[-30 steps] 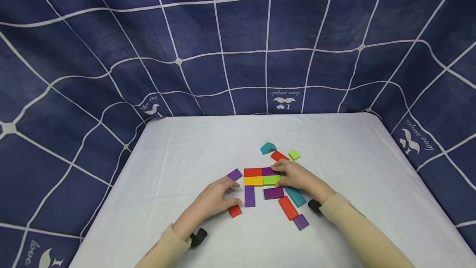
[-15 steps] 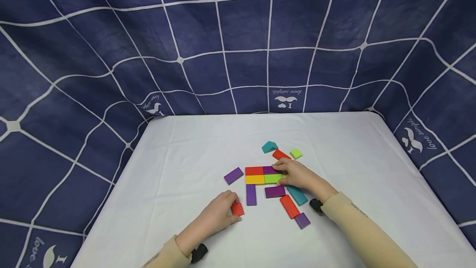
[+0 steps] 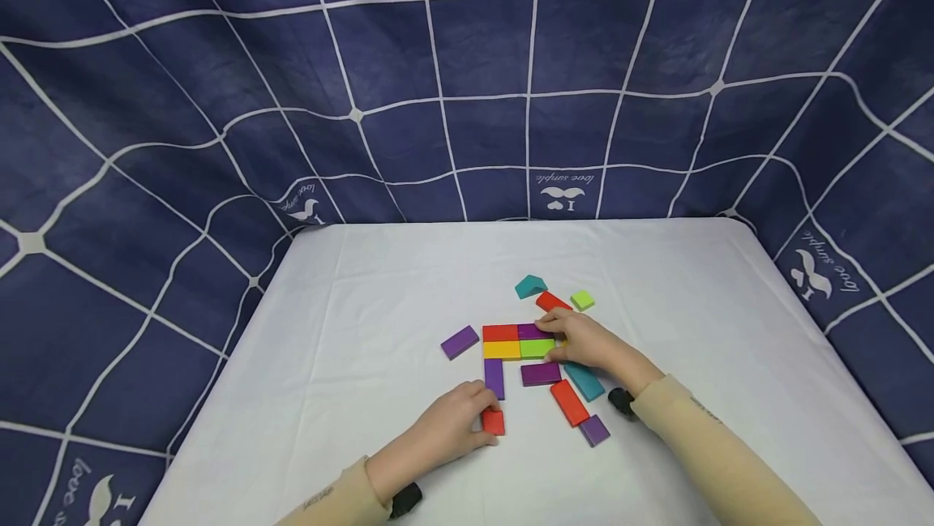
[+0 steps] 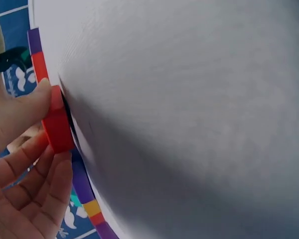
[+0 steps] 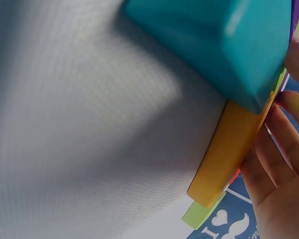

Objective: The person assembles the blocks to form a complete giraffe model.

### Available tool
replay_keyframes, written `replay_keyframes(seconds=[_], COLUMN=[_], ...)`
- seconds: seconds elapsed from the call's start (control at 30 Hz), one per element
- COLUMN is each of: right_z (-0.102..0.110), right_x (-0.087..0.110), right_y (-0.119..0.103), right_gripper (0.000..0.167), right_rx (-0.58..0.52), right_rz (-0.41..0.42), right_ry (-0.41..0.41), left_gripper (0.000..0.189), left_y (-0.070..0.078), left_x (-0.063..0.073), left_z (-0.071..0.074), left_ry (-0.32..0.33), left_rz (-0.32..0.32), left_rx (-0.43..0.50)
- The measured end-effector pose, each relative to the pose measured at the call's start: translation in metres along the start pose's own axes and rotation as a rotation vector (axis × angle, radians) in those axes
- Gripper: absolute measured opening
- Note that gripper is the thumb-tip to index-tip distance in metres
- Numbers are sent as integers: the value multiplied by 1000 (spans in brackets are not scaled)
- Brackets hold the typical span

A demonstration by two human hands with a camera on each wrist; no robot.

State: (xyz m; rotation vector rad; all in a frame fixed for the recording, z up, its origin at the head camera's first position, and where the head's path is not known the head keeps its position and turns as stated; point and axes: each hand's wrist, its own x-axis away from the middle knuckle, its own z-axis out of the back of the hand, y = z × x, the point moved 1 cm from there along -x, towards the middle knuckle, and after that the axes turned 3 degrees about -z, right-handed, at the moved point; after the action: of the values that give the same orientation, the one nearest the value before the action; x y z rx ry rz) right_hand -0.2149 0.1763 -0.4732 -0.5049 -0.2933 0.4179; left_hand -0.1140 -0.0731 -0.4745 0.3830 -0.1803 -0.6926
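My left hand [image 3: 456, 421] pinches a small red block [image 3: 493, 422] between thumb and fingers, just below a lengthwise purple block [image 3: 494, 378]. In the left wrist view the red block [image 4: 58, 122] lies between the thumb and fingertips. A joined group holds a red block [image 3: 500, 333], a yellow block [image 3: 501, 350], a green block [image 3: 537, 348] and a dark purple block [image 3: 533, 331]. At its right end my right hand [image 3: 587, 341] grips the green and dark purple blocks, thumb at the near side, fingers at the far side. The hand partly covers them.
A purple block [image 3: 460, 343] lies left of the group. Around the right hand are a teal block [image 3: 584, 381], a red block [image 3: 570, 403], a purple square [image 3: 594, 430] and a dark purple block [image 3: 541, 374]. A teal triangular piece [image 3: 530, 286] and a lime square [image 3: 582, 300] lie beyond.
My left hand has drawn back, taken hold of the small red block, and slid it right to below the lengthwise purple block. The right hand has stayed on the group.
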Motion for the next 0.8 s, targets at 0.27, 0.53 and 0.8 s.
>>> replay_keyframes(seconds=[0.27, 0.53, 0.8], right_z=[1, 2, 1], right_x=[0, -1, -1], right_y=[0, 1, 1], right_gripper=[55, 55, 54], right_rx=[-1, -1, 10], right_rz=[10, 16, 17], right_ry=[-4, -4, -4], left_gripper=[34, 35, 52], left_y=[1, 0, -2], left_x=[-1, -5, -7], left_z=[-3, -2, -3], left_ry=[56, 95, 153], left_rz=[-35, -29, -29], left_rx=[-69, -78, -111])
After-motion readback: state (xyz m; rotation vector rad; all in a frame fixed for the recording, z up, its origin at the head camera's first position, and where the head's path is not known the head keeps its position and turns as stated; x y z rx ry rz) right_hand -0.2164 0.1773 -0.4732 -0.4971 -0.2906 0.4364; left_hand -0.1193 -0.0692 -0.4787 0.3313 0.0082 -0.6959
